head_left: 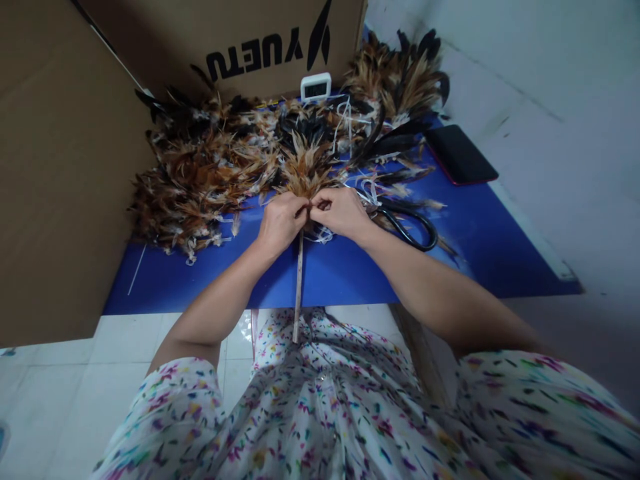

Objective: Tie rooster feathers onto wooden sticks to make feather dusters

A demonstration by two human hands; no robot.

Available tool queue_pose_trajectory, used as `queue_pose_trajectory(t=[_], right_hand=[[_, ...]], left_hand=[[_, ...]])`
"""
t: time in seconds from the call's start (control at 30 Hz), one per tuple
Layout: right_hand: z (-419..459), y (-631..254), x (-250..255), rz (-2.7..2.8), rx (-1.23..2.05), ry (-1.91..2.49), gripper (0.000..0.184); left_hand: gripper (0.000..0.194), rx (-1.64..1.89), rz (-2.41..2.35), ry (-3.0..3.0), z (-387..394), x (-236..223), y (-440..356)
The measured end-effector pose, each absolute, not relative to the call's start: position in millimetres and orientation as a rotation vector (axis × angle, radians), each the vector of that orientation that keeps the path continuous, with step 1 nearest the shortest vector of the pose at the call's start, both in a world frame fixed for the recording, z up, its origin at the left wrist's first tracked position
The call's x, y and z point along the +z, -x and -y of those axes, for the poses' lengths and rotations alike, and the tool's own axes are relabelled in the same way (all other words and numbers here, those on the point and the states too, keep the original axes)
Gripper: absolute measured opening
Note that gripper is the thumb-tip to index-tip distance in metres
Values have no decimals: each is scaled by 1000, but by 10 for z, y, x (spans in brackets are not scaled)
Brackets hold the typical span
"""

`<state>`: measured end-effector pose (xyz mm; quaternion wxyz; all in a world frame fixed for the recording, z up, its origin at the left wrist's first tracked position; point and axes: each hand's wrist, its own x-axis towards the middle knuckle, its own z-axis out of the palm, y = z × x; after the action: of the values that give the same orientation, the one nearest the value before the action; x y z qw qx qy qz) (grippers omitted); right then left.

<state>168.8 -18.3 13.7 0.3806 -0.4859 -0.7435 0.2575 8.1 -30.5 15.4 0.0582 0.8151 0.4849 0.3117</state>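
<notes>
My left hand [284, 220] and my right hand [341, 210] meet over the blue table, fingertips pinched close together. Between them is the base of a feather duster [306, 163], its brown and black feathers fanning away from me. Its thin wooden stick [299, 287] points back toward my body, past the table's front edge. Both hands are closed at the spot where feathers join stick. What lies inside the right fingertips is too small to make out. Black-handled scissors [413, 227] lie beside my right wrist, near some white string [370, 192].
Loose brown feathers [200, 173] are heaped at the left of the blue table [505, 247]. Another feather bunch [400, 73] stands at the back right. A small white digital clock [316, 87] sits before a cardboard box [175, 40]. A dark phone [461, 153] lies at right, by the wall.
</notes>
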Motion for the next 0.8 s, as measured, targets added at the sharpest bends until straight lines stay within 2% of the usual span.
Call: queue_pose_trajectory(t=[0.33, 0.8], right_hand=[[171, -1708, 165, 1898, 654, 1248, 13], [103, -1731, 92, 1864, 820, 1213, 16]], left_hand=[[6, 916, -1471, -2279, 235, 167, -32], [13, 790, -1272, -1891, 148, 172, 29]])
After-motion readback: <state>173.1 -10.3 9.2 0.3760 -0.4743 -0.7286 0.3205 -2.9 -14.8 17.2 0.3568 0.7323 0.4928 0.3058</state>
